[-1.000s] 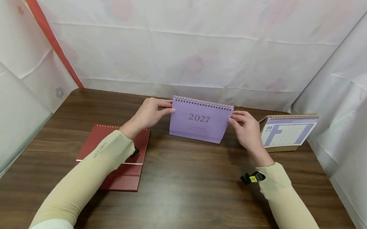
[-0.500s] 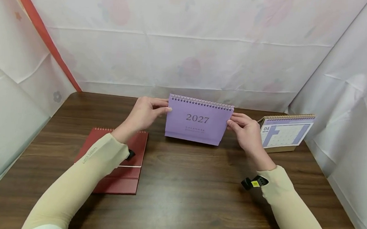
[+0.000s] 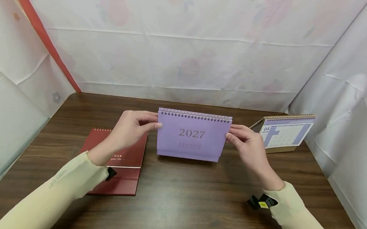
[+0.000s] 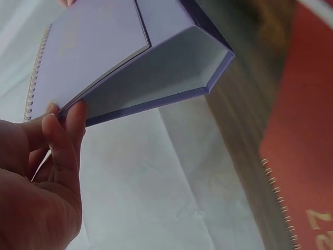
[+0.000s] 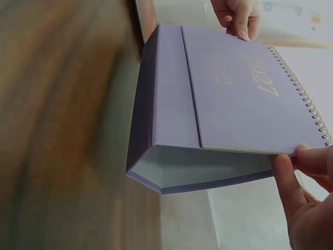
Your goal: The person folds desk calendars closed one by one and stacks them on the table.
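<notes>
A purple desk calendar marked 2027 (image 3: 191, 137) is upright at the middle of the table, spiral binding on top. My left hand (image 3: 132, 129) pinches its left edge near the top, thumb in front. On the opposite edge, my right hand (image 3: 248, 144) pinches with thumb and fingers. The left wrist view shows the left hand (image 4: 47, 172) gripping the calendar (image 4: 99, 47) beside its hollow triangular side. In the right wrist view the right hand (image 5: 307, 192) holds the calendar (image 5: 234, 94), whose base looks tilted; whether it touches the table I cannot tell.
A red spiral calendar (image 3: 125, 184) lies on the wooden table (image 3: 178, 205) at the left, partly under my left forearm. Another desk calendar (image 3: 288, 133) with a 04 page stands at the right, close behind my right hand. White patterned cloth (image 3: 187, 51) hangs behind.
Both hands have brought the purple calendar toward me and slightly left, and it looks larger. More of the red calendar's printing shows as my left forearm has shifted left.
</notes>
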A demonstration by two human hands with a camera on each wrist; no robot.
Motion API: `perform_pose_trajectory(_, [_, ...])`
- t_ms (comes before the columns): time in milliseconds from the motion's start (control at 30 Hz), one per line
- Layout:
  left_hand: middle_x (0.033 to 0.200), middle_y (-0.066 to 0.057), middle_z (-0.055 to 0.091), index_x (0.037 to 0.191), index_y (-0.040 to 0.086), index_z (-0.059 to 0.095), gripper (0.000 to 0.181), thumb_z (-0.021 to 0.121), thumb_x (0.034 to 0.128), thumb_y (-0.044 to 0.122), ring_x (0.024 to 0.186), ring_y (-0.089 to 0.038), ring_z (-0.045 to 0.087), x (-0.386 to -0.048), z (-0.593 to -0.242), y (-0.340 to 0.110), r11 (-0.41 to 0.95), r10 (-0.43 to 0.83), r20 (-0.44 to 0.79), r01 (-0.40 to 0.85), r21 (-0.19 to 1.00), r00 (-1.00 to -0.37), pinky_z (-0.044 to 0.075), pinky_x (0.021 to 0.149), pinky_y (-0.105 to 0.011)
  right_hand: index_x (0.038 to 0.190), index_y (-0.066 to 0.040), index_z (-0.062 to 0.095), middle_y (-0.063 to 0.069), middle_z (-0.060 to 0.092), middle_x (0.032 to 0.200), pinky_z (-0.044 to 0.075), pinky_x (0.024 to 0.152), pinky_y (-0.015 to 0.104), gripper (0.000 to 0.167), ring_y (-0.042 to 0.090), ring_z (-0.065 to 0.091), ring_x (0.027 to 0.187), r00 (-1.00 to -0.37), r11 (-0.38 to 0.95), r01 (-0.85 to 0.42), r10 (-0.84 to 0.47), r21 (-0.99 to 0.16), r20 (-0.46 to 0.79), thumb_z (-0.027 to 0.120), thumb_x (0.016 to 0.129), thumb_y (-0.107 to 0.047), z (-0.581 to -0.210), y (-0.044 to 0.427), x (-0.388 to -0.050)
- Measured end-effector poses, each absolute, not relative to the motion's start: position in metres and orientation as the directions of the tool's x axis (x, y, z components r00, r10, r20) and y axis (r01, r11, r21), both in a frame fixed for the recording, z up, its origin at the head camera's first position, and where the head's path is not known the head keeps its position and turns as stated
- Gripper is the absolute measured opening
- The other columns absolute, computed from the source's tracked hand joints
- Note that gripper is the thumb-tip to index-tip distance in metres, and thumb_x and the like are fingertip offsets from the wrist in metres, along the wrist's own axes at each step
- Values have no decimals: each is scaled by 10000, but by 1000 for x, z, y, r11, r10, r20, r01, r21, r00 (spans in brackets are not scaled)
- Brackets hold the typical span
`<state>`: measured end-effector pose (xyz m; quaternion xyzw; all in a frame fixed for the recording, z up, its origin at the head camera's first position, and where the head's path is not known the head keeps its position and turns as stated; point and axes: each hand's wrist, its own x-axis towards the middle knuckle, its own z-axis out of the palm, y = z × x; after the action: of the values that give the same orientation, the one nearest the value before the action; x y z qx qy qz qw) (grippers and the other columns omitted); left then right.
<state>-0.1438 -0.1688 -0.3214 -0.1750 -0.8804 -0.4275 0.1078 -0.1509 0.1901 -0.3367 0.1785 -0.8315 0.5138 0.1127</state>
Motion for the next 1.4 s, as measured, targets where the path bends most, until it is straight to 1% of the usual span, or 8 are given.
perform_pose_trajectory(133, [1122, -54, 721, 1004, 121, 809, 154, 806, 857, 165, 901, -131, 692, -129, -329, -171, 581, 219, 325, 390, 715, -920, 541, 655, -247, 1008, 53, 765, 140, 693, 1107, 566, 720, 233, 128, 98, 689, 870, -898, 382, -440, -209, -813, 387, 719, 897, 10, -346, 191, -142])
perform_pose_trajectory(433, [1163, -80, 706, 983, 106, 804, 132, 803, 853, 126, 742, -177, 703, -115, -347, -171, 545, 236, 283, 368, 753, -929, 549, 566, -267, 966, 62, 762, 163, 678, 1125, 573, 682, 246, 115, 98, 688, 821, -886, 342, -459, -244, -820, 394, 729, 857, 81, -365, 191, -130])
perform_pose_trajectory(600, [1150, -65, 712, 962, 127, 798, 126, 819, 837, 132, 769, -164, 707, -113, -355, -172, 559, 242, 272, 363, 746, -931, 572, 645, -287, 948, 11, 775, 137, 670, 1160, 558, 720, 208, 119, 92, 672, 891, -871, 383, -487, -281, -785, 403, 775, 833, 39, -375, 195, -130])
perform_pose_trajectory(800, [1204, -82, 696, 857, 186, 768, 101, 845, 808, 144, 927, -151, 709, -113, -363, -173, 620, 300, 241, 380, 687, -923, 568, 698, -283, 899, -79, 792, 120, 640, 1242, 553, 747, 209, 133, 168, 679, 970, -857, 471, -505, -377, -724, 352, 832, 790, -14, -384, 202, -131])
perform_pose_trajectory(1067, [1339, -146, 612, 772, 250, 730, 131, 858, 794, 233, 1226, -286, 591, -111, -369, -170, 765, 409, 151, 428, 481, -900, 392, 503, -251, 894, -106, 784, 129, 615, 1285, 555, 787, 393, 185, 318, 598, 1174, -793, 594, -606, -506, -529, 341, 882, 740, -74, -394, 202, -128])
perform_pose_trajectory(1167, [1346, -158, 604, 754, 240, 709, 152, 854, 798, 241, 978, -251, 698, -110, -371, -169, 774, 414, 148, 433, 463, -898, 378, 502, -256, 906, -86, 775, 160, 595, 1301, 561, 803, 407, 186, 275, 643, 1102, -788, 605, -612, -525, -510, 322, 872, 751, -54, -394, 200, -125])
perform_pose_trajectory(1267, [1330, -155, 616, 749, 225, 703, 159, 853, 798, 245, 691, -160, 662, -110, -372, -169, 777, 405, 156, 429, 461, -901, 369, 491, -261, 887, -74, 767, 197, 585, 1313, 575, 758, 345, 170, 179, 697, 932, -801, 605, -593, -510, -531, 314, 862, 754, -26, -394, 198, -124])
perform_pose_trajectory(1400, [1305, -146, 635, 753, 218, 708, 156, 857, 795, 238, 680, -145, 656, -109, -371, -169, 772, 391, 174, 425, 472, -904, 358, 487, -258, 837, -79, 759, 234, 593, 1308, 573, 681, 277, 161, 112, 702, 789, -815, 601, -576, -477, -554, 330, 869, 738, -15, -393, 196, -124])
